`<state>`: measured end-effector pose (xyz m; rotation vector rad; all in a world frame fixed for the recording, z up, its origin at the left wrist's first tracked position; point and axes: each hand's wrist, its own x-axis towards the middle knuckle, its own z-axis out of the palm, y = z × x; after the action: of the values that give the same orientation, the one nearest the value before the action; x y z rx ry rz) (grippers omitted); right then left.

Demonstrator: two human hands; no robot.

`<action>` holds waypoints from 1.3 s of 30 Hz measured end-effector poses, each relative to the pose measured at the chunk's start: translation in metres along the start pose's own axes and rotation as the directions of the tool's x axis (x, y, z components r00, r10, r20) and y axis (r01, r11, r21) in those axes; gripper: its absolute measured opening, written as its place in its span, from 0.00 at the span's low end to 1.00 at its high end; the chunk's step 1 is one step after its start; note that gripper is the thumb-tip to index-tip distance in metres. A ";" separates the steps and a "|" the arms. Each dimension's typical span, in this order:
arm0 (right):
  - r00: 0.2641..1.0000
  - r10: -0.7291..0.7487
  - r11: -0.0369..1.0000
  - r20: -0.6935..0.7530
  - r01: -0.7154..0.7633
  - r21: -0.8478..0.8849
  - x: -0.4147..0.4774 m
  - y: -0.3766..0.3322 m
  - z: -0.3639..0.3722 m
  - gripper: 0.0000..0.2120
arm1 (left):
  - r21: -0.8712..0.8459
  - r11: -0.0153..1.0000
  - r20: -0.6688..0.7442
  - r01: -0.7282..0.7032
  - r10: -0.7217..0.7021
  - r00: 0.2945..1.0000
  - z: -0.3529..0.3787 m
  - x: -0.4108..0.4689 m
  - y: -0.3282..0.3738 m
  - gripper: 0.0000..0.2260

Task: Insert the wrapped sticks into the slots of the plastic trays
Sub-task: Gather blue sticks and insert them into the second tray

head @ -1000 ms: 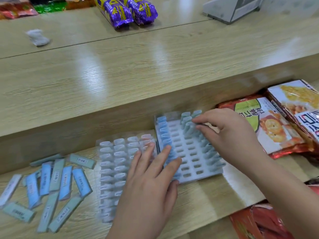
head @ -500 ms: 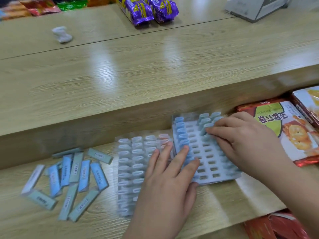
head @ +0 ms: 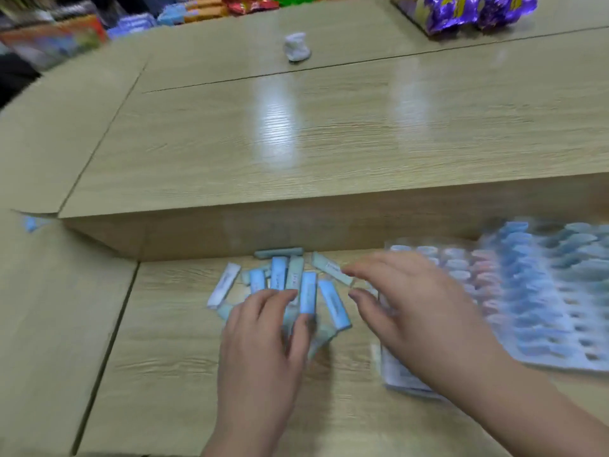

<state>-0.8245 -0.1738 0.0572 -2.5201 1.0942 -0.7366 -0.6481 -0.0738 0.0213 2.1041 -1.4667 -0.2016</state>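
A loose pile of wrapped sticks (head: 280, 282), pale blue, green-grey and white, lies on the lower wooden surface against the step. My left hand (head: 263, 334) lies over the near part of the pile, fingers spread and touching sticks. My right hand (head: 405, 308) hovers just right of the pile with fingers spread, holding nothing I can see. Two plastic trays sit to the right, blurred: a clear one (head: 454, 265) with sticks in its slots, partly under my right hand, and a white one (head: 566, 324) with blue sticks standing in it.
A raised wooden counter (head: 296, 143) steps up right behind the pile. On it lie a crumpled white wrapper (head: 296, 47) and purple snack packs (head: 468, 9). More coloured packets line the far left edge. One blue stick (head: 31, 222) lies far left.
Both hands left the white tray and moved left to the loose pile. The view swung left, so the trays now sit at the right edge.
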 end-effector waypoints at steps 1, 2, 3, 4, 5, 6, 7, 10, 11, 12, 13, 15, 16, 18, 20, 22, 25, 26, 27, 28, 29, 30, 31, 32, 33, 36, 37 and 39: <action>0.999 0.008 0.999 0.049 -0.005 -0.053 0.008 -0.011 0.012 0.11 | 0.030 0.997 0.001 0.071 -0.071 0.998 -0.004 -0.001 -0.012 0.15; 0.992 0.031 0.994 0.122 -0.018 -0.108 0.017 -0.019 0.023 0.11 | 0.044 0.990 0.010 0.133 -0.133 0.991 -0.006 0.000 -0.020 0.14; 0.979 0.065 0.987 0.194 -0.035 -0.156 0.026 -0.027 0.033 0.11 | 0.054 0.982 0.030 0.182 -0.184 0.983 -0.007 0.001 -0.025 0.13; 0.958 0.115 0.978 0.262 -0.063 -0.199 0.034 -0.032 0.043 0.12 | 0.069 0.974 0.065 0.214 -0.218 0.974 -0.006 0.003 -0.027 0.13; 0.938 0.170 0.961 0.301 -0.090 -0.262 0.040 -0.035 0.052 0.13 | 0.096 0.969 0.102 0.229 -0.239 0.966 -0.005 0.005 -0.027 0.13; 0.916 0.227 0.933 0.332 -0.107 -0.343 0.047 -0.036 0.059 0.14 | 0.124 0.964 0.131 0.234 -0.250 0.959 -0.004 0.008 -0.026 0.14; 0.892 0.287 0.902 0.349 -0.130 -0.411 0.051 -0.036 0.064 0.15 | 0.144 0.962 0.147 0.234 -0.254 0.956 -0.003 0.011 -0.024 0.14; 0.865 0.390 0.837 0.315 -0.190 -0.514 0.060 -0.032 0.074 0.10 | 0.188 0.964 0.123 0.189 -0.214 0.969 0.002 0.016 -0.023 0.13; 0.863 0.408 0.820 0.299 -0.203 -0.535 0.061 -0.031 0.077 0.08 | 0.210 0.962 0.125 0.172 -0.201 0.972 0.004 0.017 -0.024 0.13; 0.863 0.419 0.810 0.283 -0.215 -0.546 0.061 -0.030 0.079 0.07 | 0.228 0.960 0.131 0.164 -0.197 0.972 0.005 0.017 -0.024 0.13; 0.863 0.424 0.812 0.276 -0.227 -0.538 0.061 -0.029 0.080 0.08 | 0.241 0.958 0.137 0.158 -0.194 0.971 0.006 0.017 -0.026 0.13; 0.861 0.427 0.836 0.276 -0.260 -0.482 0.060 -0.026 0.082 0.11 | 0.269 0.954 0.157 0.135 -0.182 0.971 0.006 0.016 -0.028 0.12; 0.860 0.427 0.851 0.279 -0.278 -0.445 0.060 -0.026 0.082 0.11 | 0.280 0.952 0.175 0.126 -0.180 0.968 0.005 0.017 -0.028 0.12; 0.862 0.414 0.879 0.294 -0.293 -0.377 0.061 -0.027 0.078 0.10 | 0.282 0.949 0.239 0.140 -0.210 0.948 -0.001 0.019 -0.024 0.11; 0.872 0.393 0.907 0.293 -0.313 -0.283 0.062 -0.030 0.070 0.07 | 0.185 0.961 0.280 0.205 -0.251 0.926 -0.008 0.022 -0.021 0.08; 0.893 0.363 0.931 0.266 -0.341 -0.126 0.062 -0.034 0.055 0.06 | 0.019 0.956 0.274 0.292 -0.286 0.918 -0.015 0.025 -0.019 0.05; 0.895 0.399 0.887 0.200 -0.432 0.162 0.056 -0.039 0.022 0.08 | -0.146 0.933 0.237 0.330 -0.291 0.927 -0.027 0.026 -0.010 0.06; 0.889 0.419 0.860 0.185 -0.454 0.235 0.050 -0.039 0.010 0.09 | -0.200 0.929 0.211 0.312 -0.270 0.939 -0.032 0.027 -0.003 0.06; 0.883 0.437 0.832 0.172 -0.469 0.296 0.043 -0.038 -0.001 0.10 | -0.262 0.921 0.183 0.287 -0.245 0.952 -0.038 0.028 0.007 0.06; 0.875 0.456 0.803 0.160 -0.483 0.349 0.035 -0.036 -0.012 0.10 | -0.320 0.913 0.159 0.254 -0.212 0.964 -0.041 0.029 0.018 0.06; 0.866 0.476 0.773 0.152 -0.494 0.397 0.025 -0.032 -0.024 0.10 | -0.363 0.906 0.140 0.216 -0.176 0.974 -0.044 0.030 0.030 0.05; 0.858 0.494 0.748 0.140 -0.502 0.435 0.013 -0.027 -0.036 0.09 | -0.389 0.903 0.127 0.181 -0.142 0.982 -0.045 0.029 0.043 0.04; 0.849 0.515 0.730 0.118 -0.507 0.458 0.001 -0.020 -0.048 0.08 | -0.408 0.900 0.120 0.150 -0.110 0.987 -0.045 0.028 0.055 0.05; 0.837 0.541 0.720 0.087 -0.514 0.466 -0.011 -0.014 -0.060 0.08 | -0.431 0.894 0.113 0.119 -0.077 0.991 -0.043 0.027 0.068 0.06; 0.820 0.570 0.713 0.055 -0.527 0.463 -0.022 -0.007 -0.073 0.08 | -0.455 0.886 0.106 0.089 -0.045 0.993 -0.041 0.026 0.080 0.07; 0.789 0.614 0.724 -0.032 -0.547 0.419 -0.051 0.019 -0.106 0.07 | -0.505 0.863 0.098 0.019 0.035 0.995 -0.030 0.024 0.116 0.06; 0.781 0.622 0.730 -0.053 -0.553 0.401 -0.060 0.029 -0.116 0.08 | -0.518 0.855 0.097 0.004 0.054 0.994 -0.024 0.022 0.126 0.05; 0.761 0.643 0.726 -0.085 -0.570 0.385 -0.074 0.050 -0.133 0.09 | -0.540 0.841 0.098 -0.020 0.087 0.991 -0.012 0.020 0.146 0.07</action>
<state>-0.9716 -0.1605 0.1198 -1.6508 1.5986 -0.9055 -0.7547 -0.1231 0.1120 1.6092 -1.3337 -0.6503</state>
